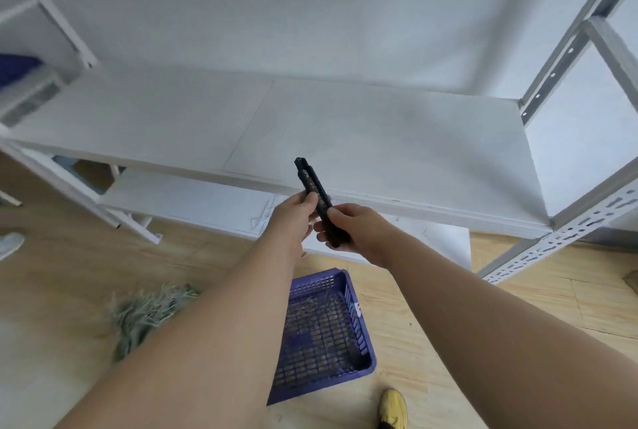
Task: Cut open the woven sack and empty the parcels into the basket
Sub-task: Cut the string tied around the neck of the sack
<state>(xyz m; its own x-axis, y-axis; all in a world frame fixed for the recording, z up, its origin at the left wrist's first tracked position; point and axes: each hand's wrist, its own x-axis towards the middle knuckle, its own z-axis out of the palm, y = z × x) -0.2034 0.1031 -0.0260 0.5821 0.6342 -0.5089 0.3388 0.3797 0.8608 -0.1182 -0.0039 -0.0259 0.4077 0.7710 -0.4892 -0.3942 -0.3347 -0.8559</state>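
You hold a black cutter (319,202) in both hands above the front edge of the shelf (345,138). Your right hand (352,231) is clamped round its lower body; your left hand (297,218) pinches it higher up with thumb and fingers. Whether a blade is out at the top end cannot be told.

Risks, as judged from here:
- If the blade extends while your left fingers sit on the upper body, a slip along the smooth casing could bring them to the edge. Keep the left hand below the tip.
- The cutter points up and away; bring it down blade-first and it could meet your forearm.

The basket (359,325) sits on the wooden floor below your arms. It is blue rigid plastic, rectangular, with latticed walls and base; it holds no parcels yet. Left of it lies a greenish frayed mass (145,314), blurred; it may be the sack, fibrous and loose at its edge. The shelf is flat, matt white board on a perforated metal frame (566,238).
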